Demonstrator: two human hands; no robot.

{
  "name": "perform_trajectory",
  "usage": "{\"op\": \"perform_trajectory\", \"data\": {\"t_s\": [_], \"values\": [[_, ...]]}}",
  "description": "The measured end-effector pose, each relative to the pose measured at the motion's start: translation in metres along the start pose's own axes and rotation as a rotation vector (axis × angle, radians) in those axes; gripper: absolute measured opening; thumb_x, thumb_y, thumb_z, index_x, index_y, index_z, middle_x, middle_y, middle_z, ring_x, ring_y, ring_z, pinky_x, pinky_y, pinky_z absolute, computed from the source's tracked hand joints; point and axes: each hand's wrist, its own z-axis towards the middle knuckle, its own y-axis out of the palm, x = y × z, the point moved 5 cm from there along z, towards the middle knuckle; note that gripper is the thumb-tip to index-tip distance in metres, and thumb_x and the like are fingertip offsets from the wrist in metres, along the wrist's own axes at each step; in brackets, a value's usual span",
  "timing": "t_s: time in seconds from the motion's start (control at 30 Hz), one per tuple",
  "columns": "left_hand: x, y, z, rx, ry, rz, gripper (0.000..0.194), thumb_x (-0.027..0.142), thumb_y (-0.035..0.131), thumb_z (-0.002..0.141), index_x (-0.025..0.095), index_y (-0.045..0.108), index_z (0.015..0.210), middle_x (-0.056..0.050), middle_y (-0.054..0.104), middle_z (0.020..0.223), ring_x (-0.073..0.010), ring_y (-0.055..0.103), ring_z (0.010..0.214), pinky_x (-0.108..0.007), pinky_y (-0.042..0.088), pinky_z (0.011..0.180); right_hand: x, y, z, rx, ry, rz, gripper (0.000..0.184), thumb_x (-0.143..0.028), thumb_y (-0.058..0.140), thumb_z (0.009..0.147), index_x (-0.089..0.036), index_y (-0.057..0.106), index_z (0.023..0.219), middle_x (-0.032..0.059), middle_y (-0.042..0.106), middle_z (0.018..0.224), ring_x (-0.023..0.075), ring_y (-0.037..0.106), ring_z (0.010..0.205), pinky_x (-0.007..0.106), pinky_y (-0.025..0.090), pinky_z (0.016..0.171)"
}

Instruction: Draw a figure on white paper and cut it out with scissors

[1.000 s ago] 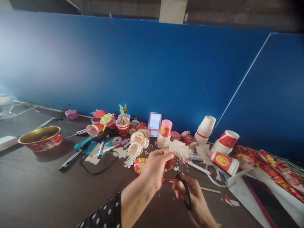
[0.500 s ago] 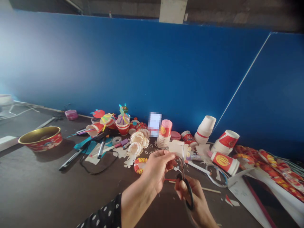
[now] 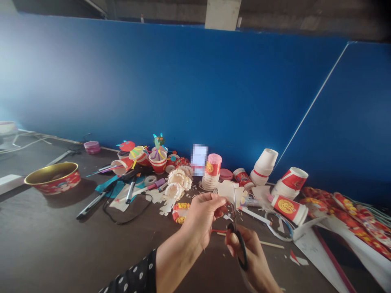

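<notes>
My left hand (image 3: pixel 203 215) is closed, its thumb and fingers pinching a piece of white paper (image 3: pixel 227 191) at its lower edge. My right hand (image 3: pixel 253 254) grips scissors (image 3: pixel 242 248) with black handles, fingers around the loops. Their metal blades point up and away from me, at the paper's right side. Whether the blades touch the paper I cannot tell. Just beyond the paper stands a stack of paper cups (image 3: pixel 210 183) with a red and pink top. A red and yellow ring (image 3: pixel 180 212) lies left of my left wrist.
Cut white paper cups (image 3: pixel 174 190) and scraps lie left of centre. Red and white cups (image 3: pixel 287 207) stand and lie at right, near a dark device with a red edge (image 3: pixel 332 258). A gold-rimmed red bowl (image 3: pixel 55 185) sits far left. A blue partition (image 3: pixel 183 89) rises behind.
The scissors' blades have shifted slightly against the paper's right edge and look closer together. Both hands stay in nearly the same place.
</notes>
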Motion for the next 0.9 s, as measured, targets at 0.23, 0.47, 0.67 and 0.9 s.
{"op": "perform_trajectory", "data": {"t_s": [0.23, 0.47, 0.67, 0.9], "values": [[-0.0008, -0.0004, -0.0001, 0.001, 0.003, -0.008, 0.012, 0.018, 0.064, 0.058, 0.015, 0.054, 0.052, 0.001, 0.052, 0.047, -0.0082, 0.044, 0.050, -0.022, 0.030, 0.053, -0.0004, 0.0007, -0.0005, 0.005, 0.002, 0.005, 0.044, -0.059, 0.049, 0.072, -0.017, 0.044, 0.056, -0.0039, 0.036, 0.049, 0.0094, 0.027, 0.047, 0.023, 0.019, 0.044], [0.0003, 0.0012, -0.0023, -0.004, 0.005, -0.016, 0.013, 0.019, 0.064, 0.059, 0.014, 0.055, 0.052, 0.000, 0.054, 0.051, -0.0077, 0.045, 0.050, -0.022, 0.031, 0.053, 0.0002, -0.0003, -0.0025, 0.032, 0.011, 0.025, 0.043, -0.058, 0.049, 0.072, -0.017, 0.047, 0.058, -0.0034, 0.036, 0.052, 0.0106, 0.029, 0.050, 0.023, 0.022, 0.046], [0.0016, 0.0030, -0.0041, -0.007, 0.000, -0.046, 0.014, 0.018, 0.065, 0.058, 0.014, 0.054, 0.051, 0.000, 0.054, 0.052, -0.0069, 0.045, 0.050, -0.021, 0.032, 0.054, -0.0004, 0.0012, -0.0018, 0.022, -0.021, 0.048, 0.046, -0.061, 0.047, 0.072, -0.017, 0.044, 0.056, -0.0036, 0.036, 0.050, 0.0100, 0.028, 0.048, 0.023, 0.021, 0.045], [0.0025, 0.0020, -0.0041, -0.002, 0.012, -0.040, 0.010, 0.017, 0.063, 0.059, 0.014, 0.056, 0.053, 0.002, 0.047, 0.046, -0.0073, 0.043, 0.050, -0.021, 0.031, 0.054, 0.0013, 0.0003, -0.0021, 0.032, -0.037, 0.021, 0.048, -0.062, 0.046, 0.072, -0.018, 0.040, 0.055, -0.0055, 0.029, 0.049, 0.0092, 0.022, 0.048, 0.024, 0.015, 0.043]]}}
